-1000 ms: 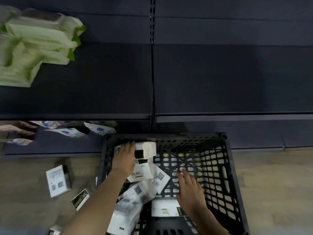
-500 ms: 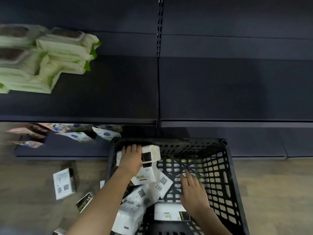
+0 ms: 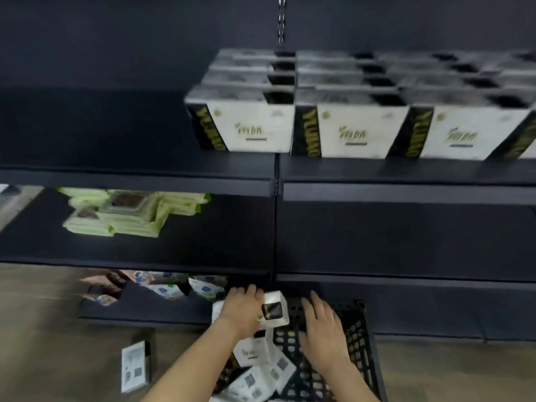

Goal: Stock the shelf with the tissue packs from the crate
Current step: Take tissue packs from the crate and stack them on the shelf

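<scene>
My left hand (image 3: 242, 310) grips a white tissue pack (image 3: 275, 310) with a black patch, lifted above the far rim of the black crate (image 3: 362, 343). My right hand (image 3: 323, 329) hovers to its right over the crate, fingers straight and holding nothing. Several more white tissue packs (image 3: 255, 372) lie in the crate's left side. On the upper shelf (image 3: 406, 172) stand rows of the same white and black tissue packs (image 3: 356, 132), starting near the middle post and running right.
Green wipe packs (image 3: 124, 216) are stacked on the left of the middle shelf (image 3: 174, 256). Small pouches (image 3: 174, 288) lie on the bottom shelf. One loose tissue pack (image 3: 135, 367) stands on the floor left of the crate.
My head has tilted up, bringing the upper shelf with its tissue packs into view. My left hand has lifted its pack up out of the crate; my right hand has risen and moved forward.
</scene>
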Available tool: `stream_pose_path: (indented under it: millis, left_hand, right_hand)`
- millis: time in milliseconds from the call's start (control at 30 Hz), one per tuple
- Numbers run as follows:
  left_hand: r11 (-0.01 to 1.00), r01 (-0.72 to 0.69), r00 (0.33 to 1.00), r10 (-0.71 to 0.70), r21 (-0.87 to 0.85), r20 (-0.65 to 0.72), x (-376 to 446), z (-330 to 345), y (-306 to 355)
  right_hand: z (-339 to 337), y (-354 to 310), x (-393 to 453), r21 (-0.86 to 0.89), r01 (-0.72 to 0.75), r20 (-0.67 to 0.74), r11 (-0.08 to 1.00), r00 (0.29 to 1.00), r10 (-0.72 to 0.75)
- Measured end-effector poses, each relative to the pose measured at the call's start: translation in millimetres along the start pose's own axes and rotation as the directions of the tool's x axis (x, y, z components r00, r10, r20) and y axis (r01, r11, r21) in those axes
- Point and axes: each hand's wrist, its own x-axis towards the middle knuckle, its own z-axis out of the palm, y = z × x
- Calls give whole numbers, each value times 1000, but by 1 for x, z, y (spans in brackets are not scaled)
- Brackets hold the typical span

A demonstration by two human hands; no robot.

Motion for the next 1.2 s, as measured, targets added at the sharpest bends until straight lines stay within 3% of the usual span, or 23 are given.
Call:
stream_pose_path:
  millis: [133, 367, 533, 767, 1200]
  left_hand:
    - [997, -23, 997, 28, 79, -69, -23, -58, 8]
    - [984, -6, 989, 33, 179, -144, -45, -142, 15]
    - [991, -4, 982, 30, 135, -189, -62, -199, 8]
    - [993, -90, 974, 102, 71, -203, -92, -270, -5]
    - [990, -128, 969, 113, -52, -221, -83, -356, -25]
  right_hand:
    - [-38, -2, -1, -41, 59, -132, 997, 989, -64]
    - [-104, 1, -11, -92, 129, -241, 987, 959, -148]
    - [-163, 3, -15, -80, 218, -287, 973, 930, -232]
    - [-220, 5, -17, -63, 386, -405, 920, 833, -377]
    - [-278, 0, 18, -113, 337, -596, 935, 730, -335]
